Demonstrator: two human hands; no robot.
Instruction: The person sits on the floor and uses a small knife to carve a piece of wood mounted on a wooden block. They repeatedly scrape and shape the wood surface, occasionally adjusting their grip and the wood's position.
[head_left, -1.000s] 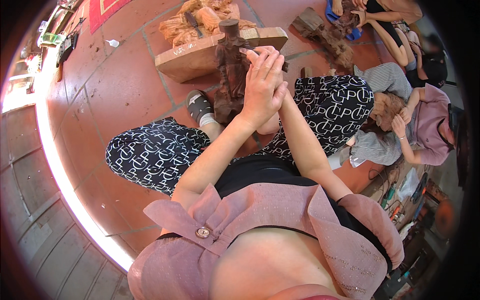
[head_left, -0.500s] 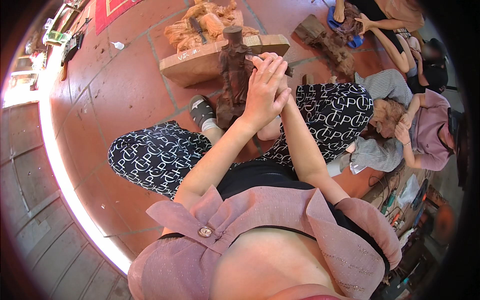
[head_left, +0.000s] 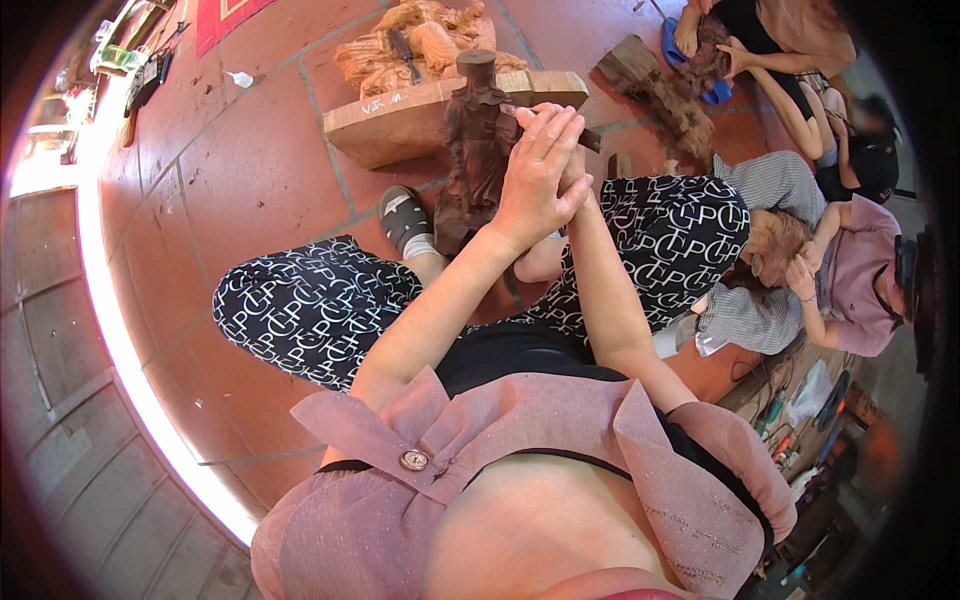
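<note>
A dark brown carved wooden statue [head_left: 478, 150] stands upright on the red tile floor between my patterned trouser legs. Both my hands meet at its upper right side. My left hand [head_left: 535, 175] lies on top, fingers together and stretched toward the statue's shoulder, pressing over a thin carving tool [head_left: 590, 140]. The tool's dark handle sticks out to the right of my fingers. My right hand [head_left: 572, 182] is mostly hidden under the left and closes round the same tool.
A pale wooden block [head_left: 420, 115] with a light unfinished carving [head_left: 415, 45] lies behind the statue. Rough wood pieces [head_left: 660, 95] lie at the upper right. Two other people [head_left: 800, 270] sit close on my right. A grey sandal [head_left: 405, 215] sits by the statue's base.
My hands stay joined at the statue's upper right side, shifting only slightly. The view has tipped a little, so everything sits somewhat lower in the picture.
</note>
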